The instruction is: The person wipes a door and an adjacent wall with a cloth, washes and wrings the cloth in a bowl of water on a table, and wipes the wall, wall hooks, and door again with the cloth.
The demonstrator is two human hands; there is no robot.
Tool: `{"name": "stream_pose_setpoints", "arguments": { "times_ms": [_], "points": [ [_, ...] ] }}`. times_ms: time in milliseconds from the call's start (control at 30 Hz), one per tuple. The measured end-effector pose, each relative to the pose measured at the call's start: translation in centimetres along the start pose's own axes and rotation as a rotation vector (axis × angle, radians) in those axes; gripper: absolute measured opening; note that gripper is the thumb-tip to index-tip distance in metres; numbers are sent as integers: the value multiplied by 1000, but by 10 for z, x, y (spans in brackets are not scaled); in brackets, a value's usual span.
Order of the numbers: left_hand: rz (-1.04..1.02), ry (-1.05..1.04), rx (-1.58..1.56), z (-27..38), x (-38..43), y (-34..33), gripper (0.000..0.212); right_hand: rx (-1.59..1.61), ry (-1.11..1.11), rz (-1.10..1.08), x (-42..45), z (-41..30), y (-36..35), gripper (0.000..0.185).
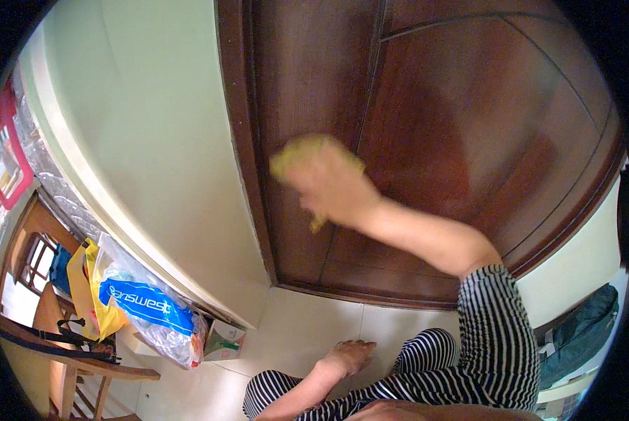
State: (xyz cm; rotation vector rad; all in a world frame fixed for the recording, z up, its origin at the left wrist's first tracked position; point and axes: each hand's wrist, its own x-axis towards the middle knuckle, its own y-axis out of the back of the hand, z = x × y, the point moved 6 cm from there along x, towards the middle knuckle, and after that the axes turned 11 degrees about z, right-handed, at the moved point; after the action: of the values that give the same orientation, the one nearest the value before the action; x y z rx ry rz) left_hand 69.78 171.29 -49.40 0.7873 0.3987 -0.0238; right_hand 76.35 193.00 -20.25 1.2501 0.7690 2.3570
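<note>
My right hand (333, 181), blurred by motion, is pressed round a yellow cloth (298, 150) against a dark brown wooden door (419, 131). It is at the lower left part of the door, near the door frame (246, 131), and a small end of the cloth hangs below the fingers. Down over the tiled floor, between my knees in striped clothing, is my left hand (352, 355), with nothing seen in it. Its fingers point to the right, and their undersides are hidden.
A pale green wall (156, 131) adjoins the door frame on the left. Beyond it are plastic bags (146, 305), a small box (224, 342), a wooden chair (104, 366) and a pink plastic handle (17, 184). A dark green bag (580, 337) lies at the right.
</note>
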Motion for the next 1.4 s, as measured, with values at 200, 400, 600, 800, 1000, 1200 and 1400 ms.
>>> {"name": "stream_pose_setpoints", "arguments": {
  "times_ms": [200,400,600,800,1000,1200,1400],
  "points": [
    [120,-34,1,-11,2,2,53,46,468,-292,-170,-69,-100,43],
    [80,57,4,-35,3,6,60,69,149,-45,1,16,33,28],
    [80,-13,-4,-28,14,10,61,-451,109,690,124,116,184,37],
    [70,-29,-11,-35,28,2,60,-517,48,763,205,137,215,41],
    [89,-37,-54,-28,16,15,60,-442,208,681,169,115,201,32],
    [65,-80,-15,-29,23,8,61,-729,111,758,187,116,215,33],
    [96,-58,-36,-36,26,3,61,-639,228,637,192,106,221,36]
  ]
}}
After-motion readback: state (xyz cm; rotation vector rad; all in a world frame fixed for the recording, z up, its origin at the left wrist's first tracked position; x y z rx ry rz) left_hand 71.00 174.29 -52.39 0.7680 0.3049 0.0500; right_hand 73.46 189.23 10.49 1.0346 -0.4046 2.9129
